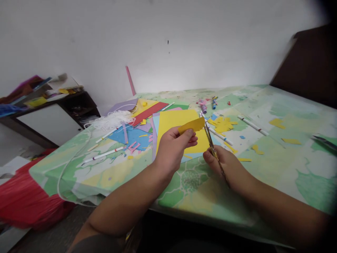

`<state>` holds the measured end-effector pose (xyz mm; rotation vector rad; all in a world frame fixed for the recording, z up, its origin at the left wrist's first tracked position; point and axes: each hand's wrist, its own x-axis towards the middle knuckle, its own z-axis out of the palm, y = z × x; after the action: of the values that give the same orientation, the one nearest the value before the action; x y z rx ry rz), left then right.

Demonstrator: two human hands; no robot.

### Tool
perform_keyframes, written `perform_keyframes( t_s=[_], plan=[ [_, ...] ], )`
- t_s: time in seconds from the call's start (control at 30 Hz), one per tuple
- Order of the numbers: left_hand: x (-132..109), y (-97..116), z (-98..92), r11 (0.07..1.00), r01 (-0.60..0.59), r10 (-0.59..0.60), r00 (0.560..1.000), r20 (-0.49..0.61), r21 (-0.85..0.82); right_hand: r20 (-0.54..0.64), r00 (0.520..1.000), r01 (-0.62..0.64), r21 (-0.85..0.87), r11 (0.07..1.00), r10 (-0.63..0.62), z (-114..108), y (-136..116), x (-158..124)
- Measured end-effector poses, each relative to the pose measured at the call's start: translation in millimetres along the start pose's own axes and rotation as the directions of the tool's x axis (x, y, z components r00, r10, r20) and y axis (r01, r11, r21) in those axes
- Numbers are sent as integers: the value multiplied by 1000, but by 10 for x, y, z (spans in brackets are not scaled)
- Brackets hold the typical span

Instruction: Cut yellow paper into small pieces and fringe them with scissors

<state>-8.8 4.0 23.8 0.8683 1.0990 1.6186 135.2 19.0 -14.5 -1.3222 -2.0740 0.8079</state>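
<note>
My left hand (175, 146) pinches a strip of yellow paper (193, 125) between thumb and fingers, held above the table. In my right hand (225, 163) is a pair of scissors (212, 146), its blades pointing up and away from me. The blade tips are at the right end of the strip; I cannot tell whether they touch it. Beneath my hands lies a large yellow sheet (168, 121) on top of other coloured sheets. Several cut yellow pieces (223, 124) form a small heap to the right of that sheet.
White string (113, 119) lies tangled on the left, near a red strip (150, 114) and a blue sheet (118, 137) with pink scraps. White markers (253, 125) are scattered about. A dark pointed tool (325, 142) rests at the right edge. A red bag (31, 196) is at lower left.
</note>
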Motion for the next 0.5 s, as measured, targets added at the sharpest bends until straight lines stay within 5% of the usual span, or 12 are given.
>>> perform_keyframes(
  t_s=[0.23,0.5],
  plan=[
    [-28,-1,7,999,-41,41,999,-8,-34,21,999,52,-152,987,-49,22,-21,-21],
    [-73,-12,29,1000,-6,7,999,50,-11,39,992,124,-102,987,-121,53,-14,-35]
  ],
)
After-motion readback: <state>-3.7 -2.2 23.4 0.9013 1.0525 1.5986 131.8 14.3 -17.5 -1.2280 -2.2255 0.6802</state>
